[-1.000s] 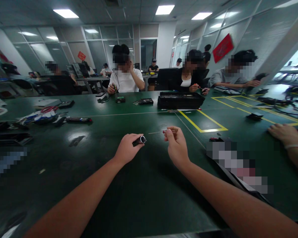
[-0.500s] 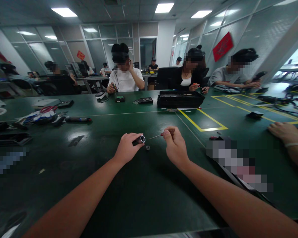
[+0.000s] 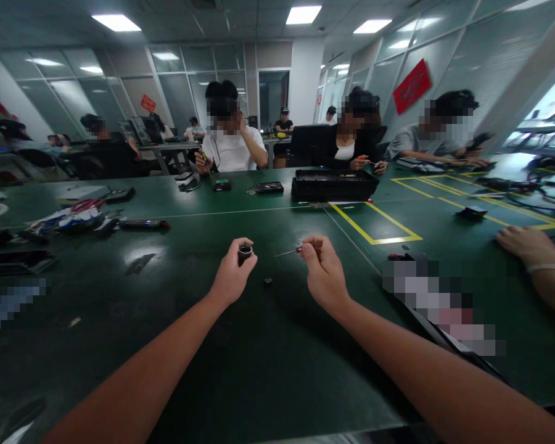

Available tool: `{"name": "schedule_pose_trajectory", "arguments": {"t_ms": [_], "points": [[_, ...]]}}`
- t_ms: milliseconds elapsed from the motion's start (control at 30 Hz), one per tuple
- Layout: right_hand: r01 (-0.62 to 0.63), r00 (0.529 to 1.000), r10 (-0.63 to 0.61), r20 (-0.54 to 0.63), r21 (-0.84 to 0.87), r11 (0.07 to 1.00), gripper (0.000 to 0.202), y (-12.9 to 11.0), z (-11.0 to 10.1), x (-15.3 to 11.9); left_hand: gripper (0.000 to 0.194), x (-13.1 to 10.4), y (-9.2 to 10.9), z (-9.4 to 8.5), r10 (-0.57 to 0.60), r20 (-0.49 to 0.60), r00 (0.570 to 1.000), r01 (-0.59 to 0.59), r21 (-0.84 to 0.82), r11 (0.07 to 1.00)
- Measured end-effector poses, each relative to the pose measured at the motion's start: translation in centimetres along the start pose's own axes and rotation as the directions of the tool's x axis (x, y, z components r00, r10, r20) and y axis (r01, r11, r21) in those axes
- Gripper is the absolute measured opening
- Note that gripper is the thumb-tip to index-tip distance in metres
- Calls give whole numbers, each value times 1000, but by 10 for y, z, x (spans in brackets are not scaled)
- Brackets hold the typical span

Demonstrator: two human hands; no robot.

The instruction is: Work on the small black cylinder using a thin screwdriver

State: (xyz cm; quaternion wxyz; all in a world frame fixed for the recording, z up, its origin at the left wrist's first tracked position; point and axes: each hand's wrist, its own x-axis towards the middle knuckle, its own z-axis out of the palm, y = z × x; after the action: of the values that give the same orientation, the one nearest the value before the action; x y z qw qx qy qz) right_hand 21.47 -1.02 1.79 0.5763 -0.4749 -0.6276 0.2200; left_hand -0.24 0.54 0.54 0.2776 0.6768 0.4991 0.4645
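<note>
Near side of the gap between the two hands, a small dark piece (image 3: 267, 281) lies on the green table (image 3: 268, 370), closer to the left hand (image 3: 231, 271) than to the right. Just beyond it, the left hand is curled around a dark cylinder (image 3: 245, 254), its pale-rimmed mouth turned up. The right hand (image 3: 326, 268) pinches a screwdriver (image 3: 298, 250), whose long axis runs left, its tip aimed toward the cylinder but apart from it. Fingers hide the cylinder's lower part and most of the handle; I can't make out what's inside that mouth, nor the small piece's exact shape. Farther off, slightly right, sits a long black tray (image 3: 335, 192).
</note>
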Motion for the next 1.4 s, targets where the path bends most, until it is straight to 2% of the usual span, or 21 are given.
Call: {"name": "schedule_pose_trajectory", "arguments": {"t_ms": [67,167,267,367,467,633,800,933,1033,1200,1300,1400], "points": [[2,1000,-2,8,-5,1000,19,0,0,0,26,-2,8,-2,24,47,999,-31,153,988],[4,1000,-4,17,-3,1000,19,-1,-1,-1,22,-3,16,-5,83,179,980,-142,350,926],[6,1000,-6,19,3,1000,18,-2,-1,-1,17,-3,16,-4,92,325,941,-235,435,869],[5,1000,-5,20,16,1000,18,-2,-1,-1,26,-4,10,-2,62,440,896,-297,490,819],[2,1000,-2,28,18,1000,17,-2,0,0,37,-6,7,1,42,490,871,-335,529,779],[-8,999,6,51,20,1000,17,-1,1,0,27,-8,9,5,31,492,870,-336,544,769],[-27,996,24,82,41,999,18,3,3,0,27,-5,10,2,-21,464,886,-280,570,772],[-22,997,19,75,49,999,17,3,2,1,30,1,10,-7,-58,423,905,-173,487,856],[-16,997,12,82,42,999,17,1,1,1,27,6,15,-19,-74,327,942,-53,362,931],[-22,995,18,96,35,999,17,2,1,0,27,8,29,-49,-92,116,989,59,258,964],[-24,995,20,99,40,999,17,3,1,1,30,4,33,-71,-154,-35,987,156,96,983],[-24,995,20,102,43,999,17,4,2,2,28,-2,33,-96,-270,-130,954,238,-221,946]]}}
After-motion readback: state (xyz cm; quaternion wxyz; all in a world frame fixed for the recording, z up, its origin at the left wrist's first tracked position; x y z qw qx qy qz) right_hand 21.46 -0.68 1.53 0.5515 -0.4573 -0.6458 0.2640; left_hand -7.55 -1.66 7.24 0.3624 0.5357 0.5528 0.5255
